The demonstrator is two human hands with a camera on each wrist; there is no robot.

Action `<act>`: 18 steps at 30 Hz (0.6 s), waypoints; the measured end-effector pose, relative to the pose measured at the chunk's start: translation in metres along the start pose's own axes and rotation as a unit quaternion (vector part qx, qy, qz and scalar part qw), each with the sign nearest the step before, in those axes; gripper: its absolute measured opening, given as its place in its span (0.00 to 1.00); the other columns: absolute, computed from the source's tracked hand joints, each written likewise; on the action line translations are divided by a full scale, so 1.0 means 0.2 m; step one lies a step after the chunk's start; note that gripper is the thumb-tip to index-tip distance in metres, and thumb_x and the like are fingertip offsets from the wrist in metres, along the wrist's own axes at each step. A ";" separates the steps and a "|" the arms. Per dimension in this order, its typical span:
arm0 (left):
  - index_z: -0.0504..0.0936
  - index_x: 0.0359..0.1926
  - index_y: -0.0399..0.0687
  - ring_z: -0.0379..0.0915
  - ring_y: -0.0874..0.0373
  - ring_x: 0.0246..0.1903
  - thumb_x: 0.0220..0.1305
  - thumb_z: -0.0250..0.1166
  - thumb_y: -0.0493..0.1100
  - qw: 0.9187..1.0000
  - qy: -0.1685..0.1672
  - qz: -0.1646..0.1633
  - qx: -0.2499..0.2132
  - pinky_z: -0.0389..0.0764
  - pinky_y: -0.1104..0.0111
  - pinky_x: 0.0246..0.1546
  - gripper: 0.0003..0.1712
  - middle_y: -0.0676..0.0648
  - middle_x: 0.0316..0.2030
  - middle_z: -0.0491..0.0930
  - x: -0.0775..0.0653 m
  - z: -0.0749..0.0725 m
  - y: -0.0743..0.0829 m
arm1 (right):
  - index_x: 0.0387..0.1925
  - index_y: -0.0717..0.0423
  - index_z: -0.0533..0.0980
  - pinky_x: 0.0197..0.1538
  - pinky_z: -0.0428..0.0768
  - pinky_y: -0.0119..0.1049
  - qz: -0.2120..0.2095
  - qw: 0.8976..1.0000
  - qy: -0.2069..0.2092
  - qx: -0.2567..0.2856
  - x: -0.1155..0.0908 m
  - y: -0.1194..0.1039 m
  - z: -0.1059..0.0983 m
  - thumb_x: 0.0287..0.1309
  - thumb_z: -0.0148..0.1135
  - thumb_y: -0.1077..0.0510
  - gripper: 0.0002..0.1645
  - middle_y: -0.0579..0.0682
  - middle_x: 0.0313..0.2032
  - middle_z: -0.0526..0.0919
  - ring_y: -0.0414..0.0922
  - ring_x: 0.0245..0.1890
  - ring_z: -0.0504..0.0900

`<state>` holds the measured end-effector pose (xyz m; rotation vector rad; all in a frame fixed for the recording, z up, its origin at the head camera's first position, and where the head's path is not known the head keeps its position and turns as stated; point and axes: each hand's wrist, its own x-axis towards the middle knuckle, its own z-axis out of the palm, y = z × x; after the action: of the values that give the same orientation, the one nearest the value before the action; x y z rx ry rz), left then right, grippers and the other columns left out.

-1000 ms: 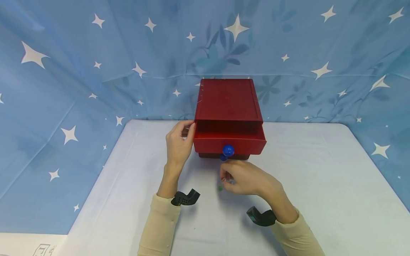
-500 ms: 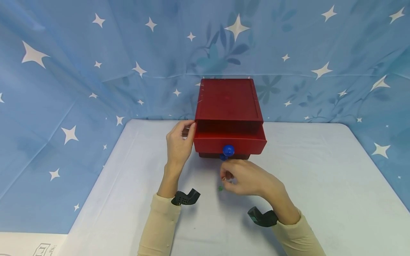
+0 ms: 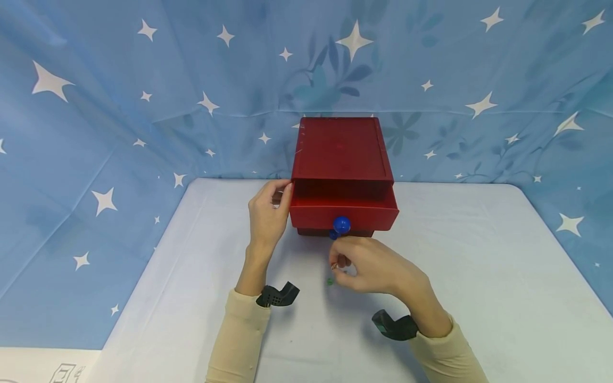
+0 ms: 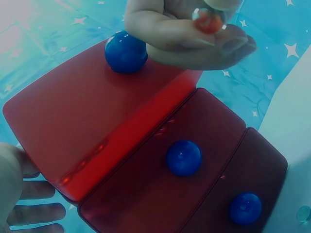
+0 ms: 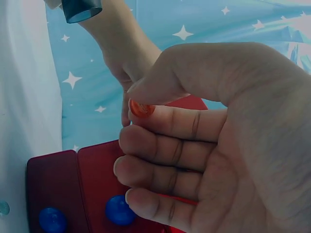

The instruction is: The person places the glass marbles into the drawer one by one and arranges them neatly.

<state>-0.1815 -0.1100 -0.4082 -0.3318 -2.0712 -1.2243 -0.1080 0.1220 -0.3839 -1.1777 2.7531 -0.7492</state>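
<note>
In front of the red box (image 3: 340, 149), the orange marble (image 3: 334, 266) is off the table (image 3: 479, 266); it's round; top drawer (image 3: 313, 219) is partly out and points at the person, long edge of its front running left-right; versus a second ago, right hand (image 3: 372, 266) sits a touch higher, wrist slightly further right; left hand, box and drawer unchanged; right thumb and index pinch the marble, gap just marble-wide, other fingers side by side; left hand (image 3: 265, 218) has its fingers fairly straight and spread, tips touching the box's left side; green marble (image 3: 330, 281) lies on the table just beside the right hand.
</note>
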 end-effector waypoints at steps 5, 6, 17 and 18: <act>0.86 0.45 0.39 0.85 0.53 0.31 0.71 0.62 0.43 1.000 0.000 0.001 -0.002 0.87 0.64 0.34 0.12 0.43 0.37 0.87 0.00 0.00 0.00 | 0.33 0.43 0.78 0.39 0.81 0.28 -0.006 1.000 0.012 0.006 -0.01 0.00 -0.01 0.51 0.69 0.55 0.08 0.39 0.30 0.80 0.34 0.32 0.77; 0.86 0.45 0.40 0.85 0.53 0.31 0.71 0.62 0.42 1.000 0.000 0.001 -0.001 0.87 0.64 0.34 0.12 0.43 0.37 0.87 0.00 0.00 0.00 | 0.33 0.43 0.78 0.39 0.81 0.28 -0.008 1.000 0.015 0.007 -0.01 0.00 -0.01 0.51 0.69 0.56 0.08 0.38 0.30 0.80 0.34 0.32 0.77; 0.85 0.46 0.39 0.85 0.52 0.31 0.71 0.62 0.42 1.000 -0.003 -0.001 0.002 0.88 0.64 0.35 0.11 0.42 0.37 0.87 0.00 0.00 0.00 | 0.32 0.43 0.76 0.38 0.80 0.27 -0.035 0.998 0.042 -0.001 -0.02 -0.01 -0.03 0.52 0.66 0.56 0.06 0.37 0.28 0.78 0.33 0.31 0.76; 0.85 0.46 0.39 0.85 0.52 0.31 0.71 0.62 0.42 1.000 -0.004 -0.001 0.003 0.88 0.64 0.35 0.11 0.42 0.38 0.87 0.00 0.00 0.00 | 0.31 0.43 0.76 0.38 0.80 0.27 -0.038 0.998 0.045 0.000 -0.02 -0.01 -0.03 0.52 0.66 0.56 0.06 0.38 0.28 0.79 0.33 0.31 0.76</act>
<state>-0.1820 -0.1099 -0.4079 -0.3336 -2.0810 -1.2198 -0.1060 0.1260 -0.3793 -1.2874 2.7944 -0.8299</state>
